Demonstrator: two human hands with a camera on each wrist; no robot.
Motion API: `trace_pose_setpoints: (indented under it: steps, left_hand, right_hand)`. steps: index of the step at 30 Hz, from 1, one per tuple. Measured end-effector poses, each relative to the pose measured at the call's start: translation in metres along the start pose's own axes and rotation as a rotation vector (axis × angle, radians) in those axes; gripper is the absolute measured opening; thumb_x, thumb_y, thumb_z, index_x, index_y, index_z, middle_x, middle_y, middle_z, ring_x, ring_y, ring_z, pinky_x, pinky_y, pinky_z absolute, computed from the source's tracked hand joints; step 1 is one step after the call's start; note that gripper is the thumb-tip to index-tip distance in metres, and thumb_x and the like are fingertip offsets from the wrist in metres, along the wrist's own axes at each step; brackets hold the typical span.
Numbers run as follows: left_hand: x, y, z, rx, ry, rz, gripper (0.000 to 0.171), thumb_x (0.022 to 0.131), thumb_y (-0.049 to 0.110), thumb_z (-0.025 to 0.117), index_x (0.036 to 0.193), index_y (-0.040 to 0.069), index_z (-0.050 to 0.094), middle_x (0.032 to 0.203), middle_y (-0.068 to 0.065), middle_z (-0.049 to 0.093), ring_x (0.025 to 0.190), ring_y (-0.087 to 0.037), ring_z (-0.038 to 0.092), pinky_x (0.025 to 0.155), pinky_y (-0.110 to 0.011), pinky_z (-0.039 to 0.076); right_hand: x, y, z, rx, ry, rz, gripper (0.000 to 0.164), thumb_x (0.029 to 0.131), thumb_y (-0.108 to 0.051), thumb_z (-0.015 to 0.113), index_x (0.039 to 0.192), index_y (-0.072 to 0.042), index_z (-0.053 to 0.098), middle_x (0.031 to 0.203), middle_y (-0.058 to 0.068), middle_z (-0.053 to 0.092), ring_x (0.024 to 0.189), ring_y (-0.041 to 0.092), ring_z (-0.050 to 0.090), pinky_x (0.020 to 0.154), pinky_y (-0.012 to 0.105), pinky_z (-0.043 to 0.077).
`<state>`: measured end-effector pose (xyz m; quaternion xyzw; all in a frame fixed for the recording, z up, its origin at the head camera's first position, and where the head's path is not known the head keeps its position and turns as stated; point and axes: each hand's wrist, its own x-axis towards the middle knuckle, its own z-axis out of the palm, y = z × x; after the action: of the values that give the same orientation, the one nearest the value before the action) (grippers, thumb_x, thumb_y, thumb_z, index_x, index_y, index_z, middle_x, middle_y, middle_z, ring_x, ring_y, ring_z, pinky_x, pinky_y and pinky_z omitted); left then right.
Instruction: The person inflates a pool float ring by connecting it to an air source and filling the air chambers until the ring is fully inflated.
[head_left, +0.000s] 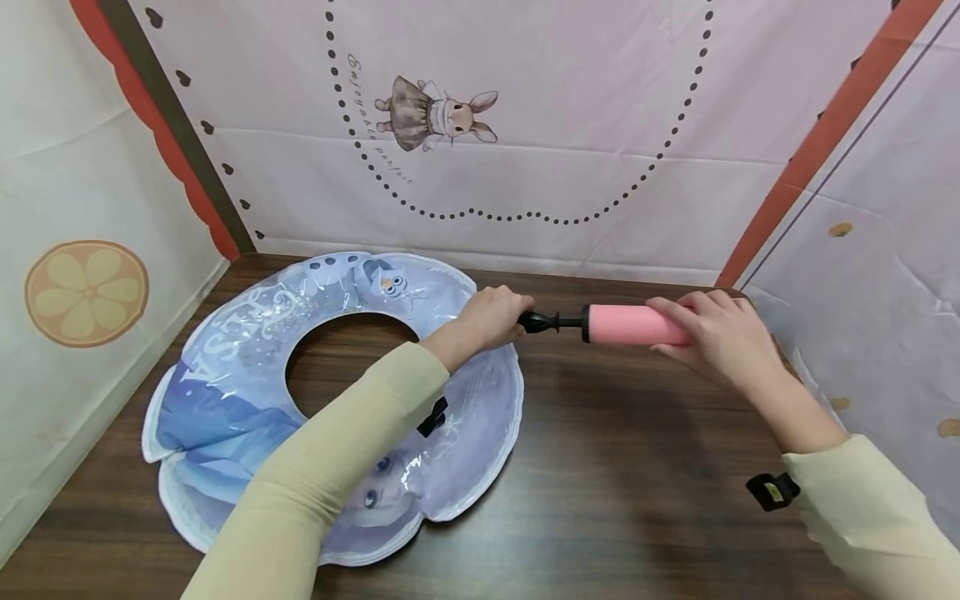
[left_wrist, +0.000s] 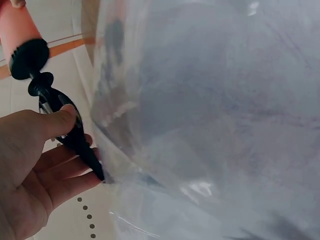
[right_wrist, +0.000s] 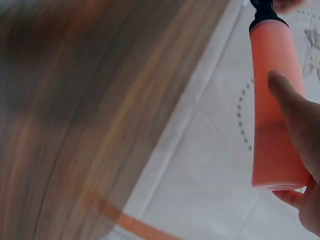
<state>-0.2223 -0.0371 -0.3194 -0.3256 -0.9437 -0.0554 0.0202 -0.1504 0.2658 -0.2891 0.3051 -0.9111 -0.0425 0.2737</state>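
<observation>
A hand air pump with a pink barrel (head_left: 626,325) lies level between both hands, above the table. My left hand (head_left: 487,318) pinches its black tapered end (left_wrist: 75,127) between thumb and fingers. In the left wrist view, the tip of that end meets the edge of a clear and pale blue swim ring (left_wrist: 215,100); whether it is inserted cannot be told. My right hand (head_left: 723,337) grips the far end of the barrel, thumb along its side in the right wrist view. The printed swim ring (head_left: 247,333) lies at left, creased, partly under my left forearm.
The dark wooden table (head_left: 585,500) extends beneath the ring and the pump. Printed cloth walls (head_left: 525,167) stand at the back and both sides. A black clip-like piece (head_left: 432,418) shows beside the left sleeve, and a black device (head_left: 772,492) at the right cuff.
</observation>
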Motion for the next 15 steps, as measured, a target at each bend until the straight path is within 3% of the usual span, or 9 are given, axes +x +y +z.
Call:
trace_pose_setpoints:
  steps: [2, 4, 7, 10, 12, 15]
  left_hand:
    - [0.0, 0.0, -0.001, -0.002, 0.007, 0.002, 0.017, 0.085, 0.023, 0.065, 0.098, 0.012, 0.061, 0.093, -0.005, 0.067, 0.083, -0.021, 0.064, 0.071, -0.035, 0.051]
    - [0.002, 0.0, -0.001, -0.01, 0.0, -0.004, 0.02, 0.086, 0.024, 0.064, 0.103, 0.013, 0.061, 0.096, -0.005, 0.068, 0.085, -0.022, 0.064, 0.073, -0.036, 0.051]
    - [0.003, 0.0, -0.001, -0.006, -0.004, -0.014, 0.022, 0.086, 0.023, 0.064, 0.106, 0.013, 0.061, 0.098, -0.005, 0.068, 0.086, -0.022, 0.064, 0.074, -0.035, 0.051]
    - [0.002, -0.001, 0.0, 0.002, -0.006, -0.024, 0.022, 0.086, 0.023, 0.064, 0.105, 0.014, 0.06, 0.098, -0.005, 0.067, 0.086, -0.022, 0.064, 0.073, -0.035, 0.051]
    - [0.002, 0.0, 0.0, 0.007, -0.005, -0.026, 0.021, 0.086, 0.023, 0.064, 0.104, 0.014, 0.06, 0.098, -0.005, 0.067, 0.086, -0.022, 0.064, 0.072, -0.035, 0.051]
    - [0.003, 0.002, 0.001, 0.016, -0.003, -0.012, 0.021, 0.086, 0.023, 0.065, 0.104, 0.014, 0.06, 0.097, -0.005, 0.067, 0.086, -0.023, 0.064, 0.07, -0.036, 0.052]
  right_hand:
    - [-0.006, 0.01, -0.009, -0.009, -0.015, 0.01, 0.058, 0.082, -0.062, 0.052, 0.119, -0.018, 0.058, 0.088, 0.015, 0.061, 0.081, 0.037, 0.056, 0.064, 0.051, 0.043]
    - [-0.013, 0.02, -0.018, -0.016, -0.035, 0.04, 0.058, 0.08, -0.059, 0.058, 0.119, -0.017, 0.058, 0.088, 0.016, 0.061, 0.08, 0.037, 0.055, 0.062, 0.052, 0.043]
    - [-0.024, 0.036, -0.03, -0.02, -0.069, 0.094, 0.058, 0.068, -0.038, 0.077, 0.117, -0.015, 0.059, 0.089, 0.019, 0.061, 0.081, 0.039, 0.054, 0.062, 0.054, 0.041]
    - [-0.031, 0.044, -0.034, -0.01, -0.081, 0.126, 0.062, 0.058, -0.022, 0.081, 0.116, -0.013, 0.06, 0.09, 0.02, 0.061, 0.082, 0.041, 0.054, 0.064, 0.055, 0.04]
    - [-0.03, 0.042, -0.032, -0.01, -0.062, 0.107, 0.057, 0.069, -0.044, 0.074, 0.115, -0.013, 0.06, 0.089, 0.02, 0.061, 0.081, 0.041, 0.054, 0.063, 0.055, 0.04]
    - [-0.017, 0.026, -0.023, -0.009, -0.019, 0.061, 0.069, 0.08, -0.071, 0.042, 0.114, -0.014, 0.06, 0.086, 0.02, 0.06, 0.077, 0.04, 0.054, 0.061, 0.054, 0.04]
